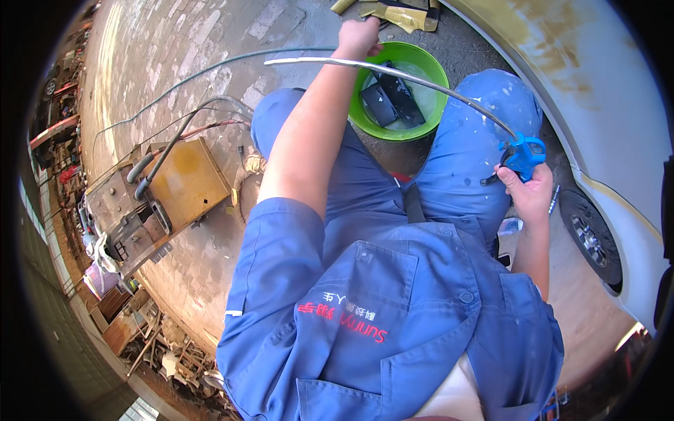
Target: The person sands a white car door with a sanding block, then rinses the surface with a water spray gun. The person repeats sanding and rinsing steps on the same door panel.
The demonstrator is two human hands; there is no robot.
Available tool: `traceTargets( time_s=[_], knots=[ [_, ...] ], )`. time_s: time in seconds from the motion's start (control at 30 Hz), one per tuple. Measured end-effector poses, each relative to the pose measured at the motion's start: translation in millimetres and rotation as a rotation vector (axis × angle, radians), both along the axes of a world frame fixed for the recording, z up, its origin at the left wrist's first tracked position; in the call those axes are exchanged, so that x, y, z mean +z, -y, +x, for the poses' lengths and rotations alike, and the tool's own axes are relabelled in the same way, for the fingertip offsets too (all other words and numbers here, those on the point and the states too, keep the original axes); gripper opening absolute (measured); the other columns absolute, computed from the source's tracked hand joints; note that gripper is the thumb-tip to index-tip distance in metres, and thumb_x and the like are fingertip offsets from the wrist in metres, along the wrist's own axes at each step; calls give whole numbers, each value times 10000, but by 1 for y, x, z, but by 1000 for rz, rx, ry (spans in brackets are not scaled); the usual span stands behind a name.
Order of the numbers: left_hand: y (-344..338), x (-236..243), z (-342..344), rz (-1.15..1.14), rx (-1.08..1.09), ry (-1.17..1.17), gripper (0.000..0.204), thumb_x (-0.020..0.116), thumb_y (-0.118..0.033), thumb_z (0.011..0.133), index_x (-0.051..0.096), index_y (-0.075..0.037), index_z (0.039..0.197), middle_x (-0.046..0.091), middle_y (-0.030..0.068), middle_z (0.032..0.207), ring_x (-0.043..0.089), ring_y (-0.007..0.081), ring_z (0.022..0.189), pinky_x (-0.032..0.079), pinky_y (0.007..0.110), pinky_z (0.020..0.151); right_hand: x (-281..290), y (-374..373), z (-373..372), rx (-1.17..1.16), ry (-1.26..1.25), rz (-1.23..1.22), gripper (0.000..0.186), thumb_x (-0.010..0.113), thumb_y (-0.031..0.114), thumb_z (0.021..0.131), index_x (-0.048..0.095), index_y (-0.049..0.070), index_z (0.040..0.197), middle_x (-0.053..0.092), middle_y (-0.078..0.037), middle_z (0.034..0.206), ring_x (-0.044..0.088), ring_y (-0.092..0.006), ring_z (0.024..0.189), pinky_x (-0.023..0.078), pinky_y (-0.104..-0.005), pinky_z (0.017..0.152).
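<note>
My right hand (530,189) grips a blue spray gun (525,154) whose long, thin curved metal tube (421,81) reaches left over my forearm and the bucket. My left hand (358,38) is raised at the top, just beyond the tube, with fingers curled; what they hold, if anything, is unclear. It is nearest to some tan-and-dark sheet pieces (400,15) lying on the ground. Below it, a green bucket (439,109) between my knees holds cloudy water and dark flat rectangular pieces (379,104).
A white car panel (597,84) with tan patches and a wheel (590,235) are close on my right. A metal machine with a yellow cover (182,175) and hoses (210,67) stand or lie on the paving at left. Piled clutter (161,330) lines the far left.
</note>
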State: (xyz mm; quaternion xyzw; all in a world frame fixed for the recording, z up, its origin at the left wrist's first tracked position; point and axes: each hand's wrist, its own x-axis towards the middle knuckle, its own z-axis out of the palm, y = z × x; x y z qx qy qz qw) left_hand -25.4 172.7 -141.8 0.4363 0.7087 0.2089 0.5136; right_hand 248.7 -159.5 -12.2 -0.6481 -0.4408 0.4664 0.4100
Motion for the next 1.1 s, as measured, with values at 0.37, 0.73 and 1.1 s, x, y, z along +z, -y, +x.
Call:
traceTargets(
  time_s=[0.37,0.73,1.1],
  knots=[
    [86,-143,52,289,-1306,-780,409,571,-309,956,736,-46,1222,651,161,1374,570,365,1319,447,476,1102,3,-11,-2,41,-89,-58,314,892,156,853,719,14,1074,714,-11,898,631,-92,830,516,-281,769],
    [77,-182,89,-58,-1564,-968,688,700,-409,898,579,-79,1489,522,153,1570,484,351,1455,324,564,1181,5,-11,12,26,-162,-58,274,931,125,783,701,5,871,724,-83,825,703,-167,737,530,-294,656],
    [73,-180,87,-103,-1519,-597,426,732,-277,876,742,-99,1262,691,145,1363,645,342,1283,494,468,1071,7,-26,9,-26,-251,-122,296,920,110,805,681,-9,933,738,-91,869,721,-167,800,569,-308,717]
  ],
)
